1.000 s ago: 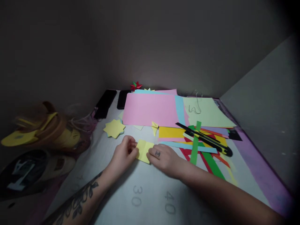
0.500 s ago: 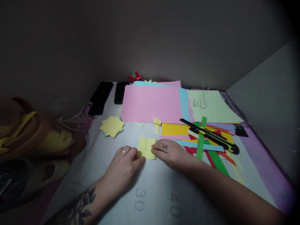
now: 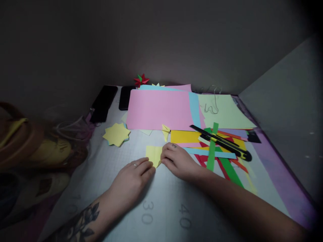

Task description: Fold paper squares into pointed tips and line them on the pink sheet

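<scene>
From here I see a small yellow paper (image 3: 152,154) lying on the white surface (image 3: 166,201), between the two hands. It's pale and plain, with a crease running down near its middle and the lower edge curling up towards the right. The right hand (image 3: 178,161) pinches its right edge. The left hand (image 3: 132,176) has its fingertips at the lower left corner; gripping or only pressing, I can't tell.
</scene>
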The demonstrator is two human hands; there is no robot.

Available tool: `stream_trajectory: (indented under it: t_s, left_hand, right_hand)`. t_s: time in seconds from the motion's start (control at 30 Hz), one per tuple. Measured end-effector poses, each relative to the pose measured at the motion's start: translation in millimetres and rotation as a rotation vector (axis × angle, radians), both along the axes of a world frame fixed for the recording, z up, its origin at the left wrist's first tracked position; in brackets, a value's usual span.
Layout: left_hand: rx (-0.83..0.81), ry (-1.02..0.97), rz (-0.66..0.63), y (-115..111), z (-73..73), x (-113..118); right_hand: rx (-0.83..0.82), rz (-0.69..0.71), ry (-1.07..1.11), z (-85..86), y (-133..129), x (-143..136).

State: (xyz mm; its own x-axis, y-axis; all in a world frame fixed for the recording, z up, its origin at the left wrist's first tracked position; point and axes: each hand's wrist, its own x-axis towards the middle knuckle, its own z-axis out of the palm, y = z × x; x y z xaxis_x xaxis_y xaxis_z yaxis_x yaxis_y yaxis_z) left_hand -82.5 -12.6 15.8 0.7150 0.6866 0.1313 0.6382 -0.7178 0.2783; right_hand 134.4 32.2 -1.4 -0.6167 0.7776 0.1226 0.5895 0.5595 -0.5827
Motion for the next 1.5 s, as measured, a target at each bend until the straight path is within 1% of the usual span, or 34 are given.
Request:
stream_trajectory:
  t_s: [0.13,0.3,0.4,0.53,0.7,0.87,1.07,1.27,1.5]
  left_hand:
    - [-0.024,0.002,0.000,-0.9,0.2,1.3]
    - [0.001,0.030,0.031,-2.4,0.3,3.3]
    - [0.011,0.037,0.044,-4.0,-0.7,4.4]
    - [0.023,0.042,0.079,-6.5,-6.1,6.6]
    - [0.032,0.087,0.057,-7.4,-11.5,9.1]
    - [0.017,0.068,0.046,-8.1,-8.9,9.9]
    - [-0.026,0.055,0.063,-9.8,-6.7,10.9]
    - [-0.012,0.047,0.060,-9.6,-8.2,11.4]
    - [0.016,0.104,0.086,-12.4,-6.2,15.8]
  right_hand:
    - [-0.024,-0.160,0.001,0.2,-3.6,-9.9]
    - [-0.010,-0.232,-0.045,-1.8,-6.5,-16.9]
    - [0.009,-0.250,-0.080,-1.9,-7.9,-19.4]
    - [0.021,-0.271,-0.102,-2.7,-9.6,-21.7]
    - [0.041,-0.301,-0.134,-4.2,-10.8,-23.9]
    - [0.053,-0.322,-0.168,-4.6,-12.0,-25.7]
    - [0.068,-0.329,-0.179,-7.1,-12.7,-26.7]
    - [0.068,-0.340,-0.169,-7.6,-12.4,-28.4]
    - [0.058,-0.337,-0.152,-5.8,-15.3,-27.1]
